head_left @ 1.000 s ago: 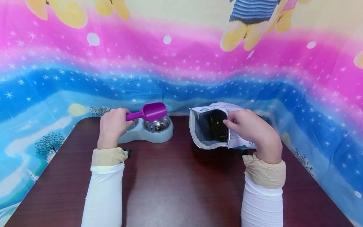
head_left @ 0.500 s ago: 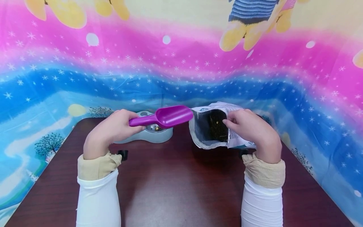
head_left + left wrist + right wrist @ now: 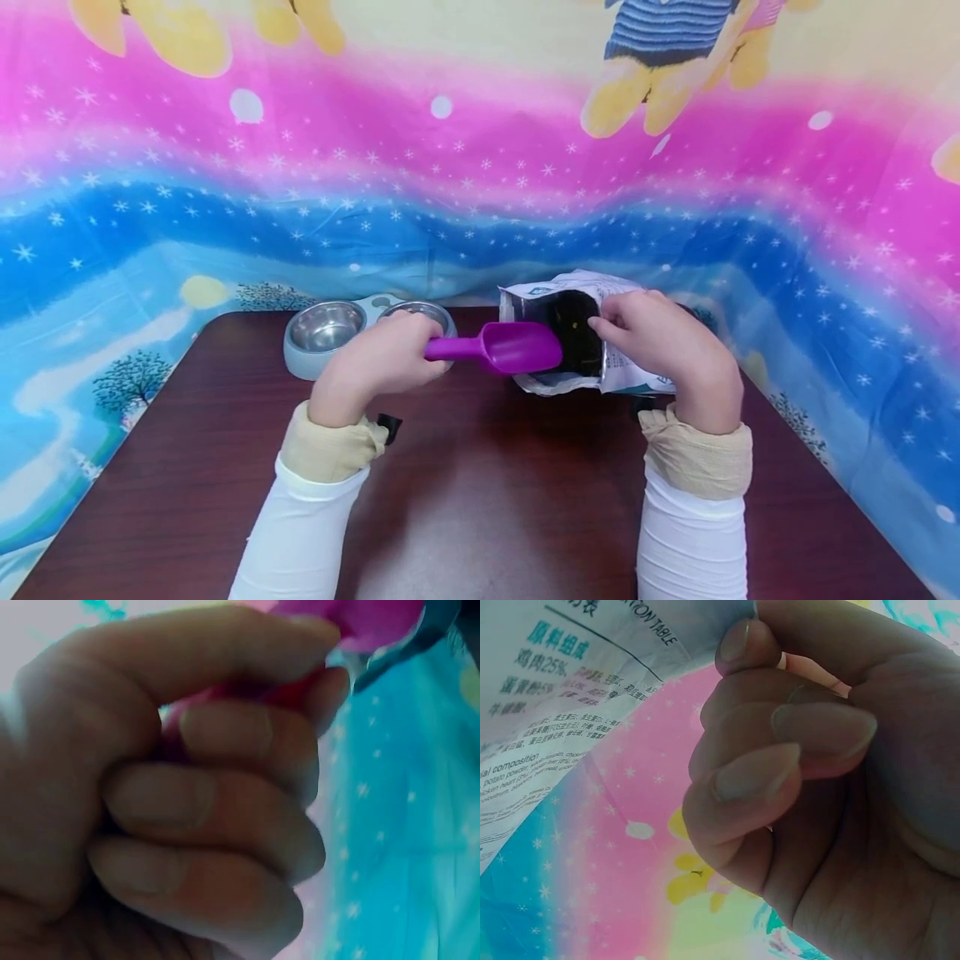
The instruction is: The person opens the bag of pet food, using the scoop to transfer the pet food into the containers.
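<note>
My left hand [image 3: 390, 354] grips the handle of a purple scoop [image 3: 520, 347]; in the left wrist view its fingers [image 3: 247, 817] curl round the handle. The scoop's empty-looking bowl overlaps the mouth of a pet food bag [image 3: 645, 367], which lies on its side with dark kibble [image 3: 573, 321] inside. With thumb and forefinger, my right hand [image 3: 663, 342] pinches the bag's edge. Printed text on the bag [image 3: 562, 697] shows in the right wrist view, where the other fingers are curled below the pinch.
A grey-blue double feeding bowl [image 3: 300, 364] stands at the back left of the dark wooden table [image 3: 480, 500]. Its left steel bowl [image 3: 327, 327] shows bare metal; the left hand partly hides the right one. A printed cloth [image 3: 480, 192] hangs behind the table and along both sides.
The left hand has carried the scoop rightward from above the double bowl to the bag's mouth. My right hand and the bag have stayed in place.
</note>
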The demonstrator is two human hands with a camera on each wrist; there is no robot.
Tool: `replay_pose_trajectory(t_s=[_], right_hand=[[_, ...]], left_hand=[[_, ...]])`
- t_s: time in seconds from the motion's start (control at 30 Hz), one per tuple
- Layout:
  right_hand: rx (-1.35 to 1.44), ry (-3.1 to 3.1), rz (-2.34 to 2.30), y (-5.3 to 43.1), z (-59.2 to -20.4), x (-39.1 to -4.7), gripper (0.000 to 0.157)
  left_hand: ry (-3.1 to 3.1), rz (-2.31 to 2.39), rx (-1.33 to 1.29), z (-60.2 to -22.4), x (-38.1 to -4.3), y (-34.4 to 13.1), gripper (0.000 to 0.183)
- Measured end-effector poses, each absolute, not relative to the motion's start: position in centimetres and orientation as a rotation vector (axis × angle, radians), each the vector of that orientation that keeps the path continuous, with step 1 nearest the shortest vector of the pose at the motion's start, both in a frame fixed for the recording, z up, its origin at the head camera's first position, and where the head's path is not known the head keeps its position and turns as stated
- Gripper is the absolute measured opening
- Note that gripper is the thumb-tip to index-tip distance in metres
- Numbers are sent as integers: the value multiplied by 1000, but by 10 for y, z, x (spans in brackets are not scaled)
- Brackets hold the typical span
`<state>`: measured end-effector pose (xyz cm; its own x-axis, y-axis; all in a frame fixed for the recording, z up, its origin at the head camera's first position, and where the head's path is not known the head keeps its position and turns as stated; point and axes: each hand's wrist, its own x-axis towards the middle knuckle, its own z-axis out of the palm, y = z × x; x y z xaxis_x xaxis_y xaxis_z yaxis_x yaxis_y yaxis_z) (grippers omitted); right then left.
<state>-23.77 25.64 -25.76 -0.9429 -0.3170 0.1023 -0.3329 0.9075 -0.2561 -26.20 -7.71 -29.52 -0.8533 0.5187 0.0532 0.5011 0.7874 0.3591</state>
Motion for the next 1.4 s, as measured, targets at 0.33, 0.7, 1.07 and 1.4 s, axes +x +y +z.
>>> replay_pose_trajectory(t_s=[0.33,0.7,1.07,1.4], right_hand=[[544,-2996,394,250,-262,-243,32],[536,-2965,334,251,-264,-237,35],[514,-2951,317,252,-262,-234,32],[545,-2909,272,250,-259,-235,34]], left_hand=[[3027,452,679,-303,-255,-39,16],[3154,178,643,-301,-259,4,15],[3261,-30,450,-305,-257,47,20],[3261,13,420,-321,-257,66,21]])
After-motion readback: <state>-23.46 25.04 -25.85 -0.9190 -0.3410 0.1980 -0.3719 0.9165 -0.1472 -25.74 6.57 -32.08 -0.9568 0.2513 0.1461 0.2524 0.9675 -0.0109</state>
